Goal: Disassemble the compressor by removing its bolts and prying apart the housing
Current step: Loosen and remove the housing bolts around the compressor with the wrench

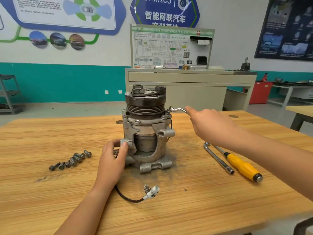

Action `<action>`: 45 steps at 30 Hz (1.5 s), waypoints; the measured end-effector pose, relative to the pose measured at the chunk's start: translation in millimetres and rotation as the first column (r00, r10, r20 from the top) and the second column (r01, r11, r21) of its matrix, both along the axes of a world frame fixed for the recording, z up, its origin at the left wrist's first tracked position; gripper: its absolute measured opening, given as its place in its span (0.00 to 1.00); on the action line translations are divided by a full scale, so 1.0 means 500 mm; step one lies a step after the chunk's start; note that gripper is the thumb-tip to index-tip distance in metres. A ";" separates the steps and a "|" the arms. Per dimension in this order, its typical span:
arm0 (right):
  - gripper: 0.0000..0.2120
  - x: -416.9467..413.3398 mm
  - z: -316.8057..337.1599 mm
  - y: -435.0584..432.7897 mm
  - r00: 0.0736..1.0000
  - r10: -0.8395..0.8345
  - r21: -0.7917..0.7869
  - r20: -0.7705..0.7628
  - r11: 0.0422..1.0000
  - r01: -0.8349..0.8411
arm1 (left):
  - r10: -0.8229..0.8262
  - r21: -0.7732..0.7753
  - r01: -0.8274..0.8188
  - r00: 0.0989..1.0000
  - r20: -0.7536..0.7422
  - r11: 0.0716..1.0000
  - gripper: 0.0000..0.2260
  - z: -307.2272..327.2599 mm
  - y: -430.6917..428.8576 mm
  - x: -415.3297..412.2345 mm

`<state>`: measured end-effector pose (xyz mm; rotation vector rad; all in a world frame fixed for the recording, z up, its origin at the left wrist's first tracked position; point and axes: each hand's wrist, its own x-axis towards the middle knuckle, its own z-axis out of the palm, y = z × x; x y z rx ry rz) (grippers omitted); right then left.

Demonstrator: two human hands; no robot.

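Observation:
The grey metal compressor stands upright on the wooden table, its dark pulley on top. My left hand grips a lug on the lower left of the housing. My right hand holds a silver wrench whose ring end sits on a bolt at the housing's upper right flange. Several removed bolts lie in a row to the left of the compressor. The compressor's black cable with a white connector trails toward the front.
An L-shaped socket wrench and a yellow-handled screwdriver lie to the right of the compressor. Dark grime marks the table around the base. A beige training bench stands behind the table, with a grey shelf at far left.

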<state>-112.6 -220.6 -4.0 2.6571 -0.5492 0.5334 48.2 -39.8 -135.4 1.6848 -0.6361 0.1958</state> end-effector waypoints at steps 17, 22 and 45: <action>0.10 0.045 0.107 0.020 0.925 -0.088 -0.364 -0.370 0.930 -0.057 | 0.017 -0.003 -0.017 1.000 -0.020 1.000 0.12 0.002 0.001 -0.004; 0.09 0.056 0.096 -0.015 0.905 -0.145 -0.395 -0.401 0.918 -0.028 | 0.007 -0.002 -0.008 1.000 -0.021 1.000 0.17 -0.001 0.002 0.000; 0.09 0.047 0.022 -0.039 0.969 0.100 0.275 0.224 0.948 -0.161 | -0.023 -0.007 0.022 1.000 -0.010 1.000 0.22 -0.007 -0.004 0.008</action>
